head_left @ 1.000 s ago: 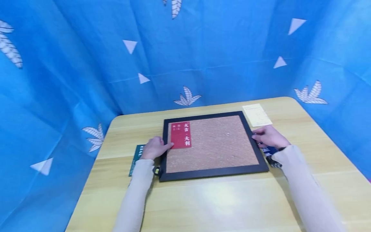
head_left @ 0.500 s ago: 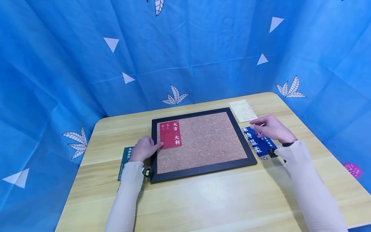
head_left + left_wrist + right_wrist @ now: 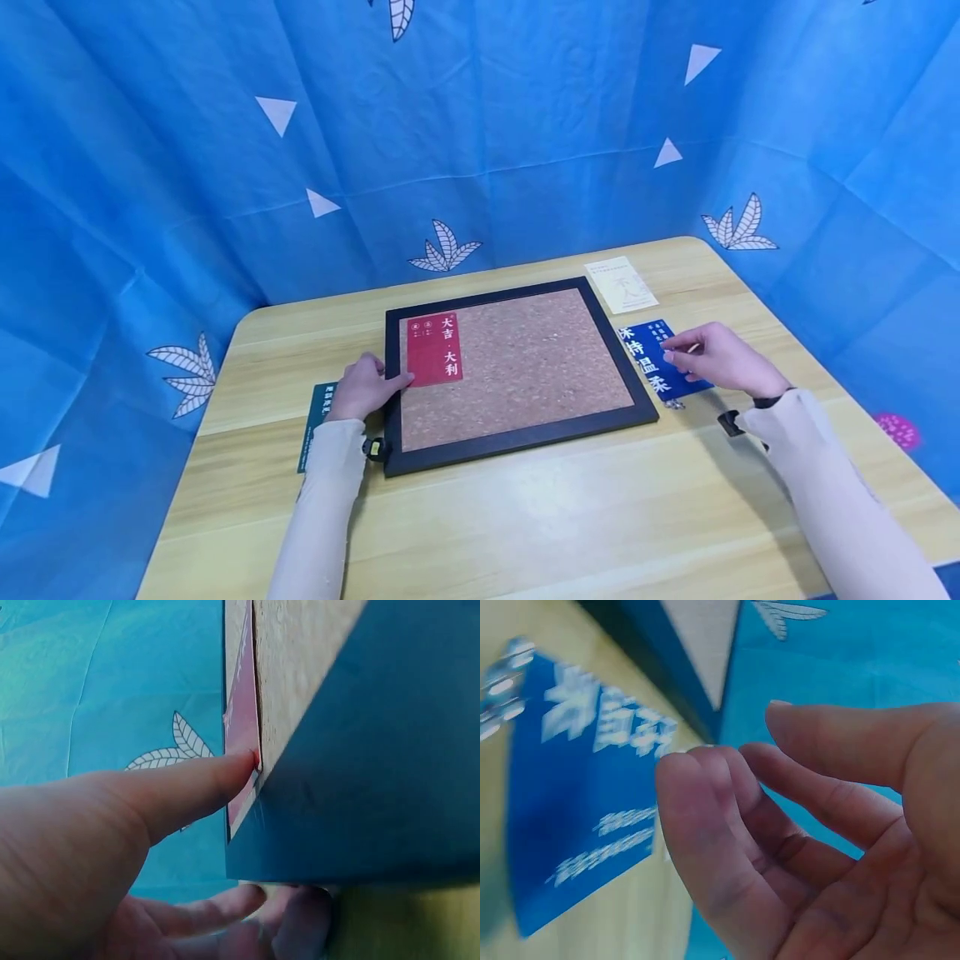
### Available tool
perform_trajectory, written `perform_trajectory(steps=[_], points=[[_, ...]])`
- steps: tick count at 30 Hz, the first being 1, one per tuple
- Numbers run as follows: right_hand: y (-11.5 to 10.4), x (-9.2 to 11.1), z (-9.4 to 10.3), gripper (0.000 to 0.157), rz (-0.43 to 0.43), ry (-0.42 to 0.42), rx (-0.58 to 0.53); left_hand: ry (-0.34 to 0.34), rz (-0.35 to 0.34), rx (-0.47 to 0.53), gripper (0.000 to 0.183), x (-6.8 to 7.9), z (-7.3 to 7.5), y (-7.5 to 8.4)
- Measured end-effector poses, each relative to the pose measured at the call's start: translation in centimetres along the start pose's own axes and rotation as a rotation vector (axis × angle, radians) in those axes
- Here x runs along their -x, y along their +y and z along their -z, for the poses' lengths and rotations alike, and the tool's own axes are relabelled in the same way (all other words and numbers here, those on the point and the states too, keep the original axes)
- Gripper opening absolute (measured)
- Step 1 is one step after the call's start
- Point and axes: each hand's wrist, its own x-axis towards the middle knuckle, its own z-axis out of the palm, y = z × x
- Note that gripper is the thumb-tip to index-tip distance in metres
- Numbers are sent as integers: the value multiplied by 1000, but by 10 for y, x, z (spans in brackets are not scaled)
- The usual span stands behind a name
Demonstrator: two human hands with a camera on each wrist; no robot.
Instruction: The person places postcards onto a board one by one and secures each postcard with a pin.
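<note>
Red card (image 3: 431, 354) on the cork board (image 3: 525, 367), upper left inside its black frame (image 3: 510, 437): 1 of 4 visible cards placed; whether it is fixed, cannot tell. Off the board, on the tabletop (image 3: 517, 525): green card (image 3: 318, 417) left, cream card (image 3: 621, 285) upper right, blue card (image 3: 649, 354) right. Judged an early stage, those 3 being what is left. Your left hand (image 3: 367, 387) grips the board's left edge, thumb on the red card's lower left corner, fingers bent against the frame's outside, partly over the green card. Your right hand (image 3: 723, 362) hovers at the blue card's right side, thumb and fingertips apart, nothing held; contact unclear. Small shiny pieces (image 3: 674, 405) sit beside that card.
</note>
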Motion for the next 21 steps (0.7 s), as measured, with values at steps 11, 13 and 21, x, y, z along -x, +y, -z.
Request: perform_trajectory(steps=[11,13,21], points=[[21,17,-9,21,67,39,195,-143,9,12,68,4,20,-6],[24,19,-11,18,81,31,218,-176,11,15,71,5,22,-7],[28,31,-20,12,95,15,239,-221,-9,20,71,5,22,-10]])
